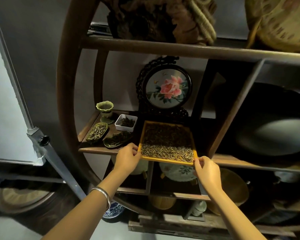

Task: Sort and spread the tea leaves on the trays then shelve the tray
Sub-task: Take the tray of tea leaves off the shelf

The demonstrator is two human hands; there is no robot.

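While each hand pinches a near corner, the square yellow-rimmed tray (pixel 168 160) of wiry tea leaves (pixel 166 137) rests on the wooden shelf (pixel 97 150).

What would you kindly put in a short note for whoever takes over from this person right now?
Left hand: gripping the near left corner of the yellow tray.
Right hand: gripping the near right corner.
Tray: mostly on the shelf, in front of the round flower screen; its near edge overhangs the shelf.
Tea leaves: spread flat, dark ones at the back, pale ones in a band at the front.
Done: sorting and spreading look finished.
Left: push the tray fully in, probably minding the leaf-shaped dish and white box on its left, then let go.
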